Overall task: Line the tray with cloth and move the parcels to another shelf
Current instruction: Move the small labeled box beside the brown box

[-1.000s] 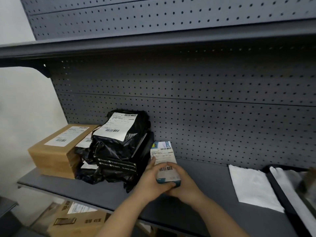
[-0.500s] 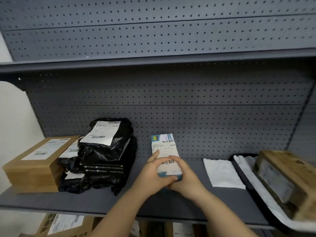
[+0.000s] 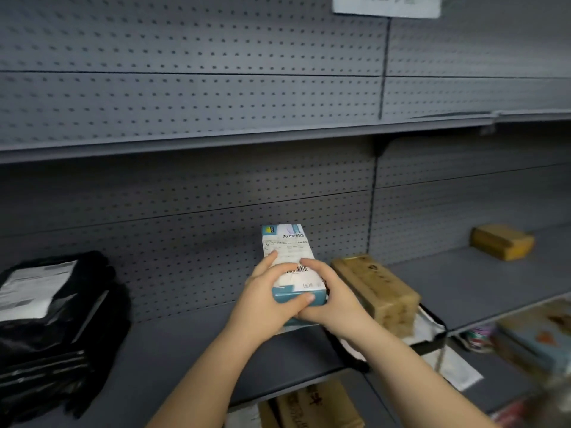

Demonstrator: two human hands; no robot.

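Parcel [image 3: 290, 267] clasped between left hand [image 3: 268, 299] and right hand [image 3: 332, 299], fingers wrapped round it, likely for carrying to tray [image 3: 432, 330].

No text is legible: the small teal-and-white cardboard box [image 3: 289, 267] bears barcodes and a blurred shipping label.
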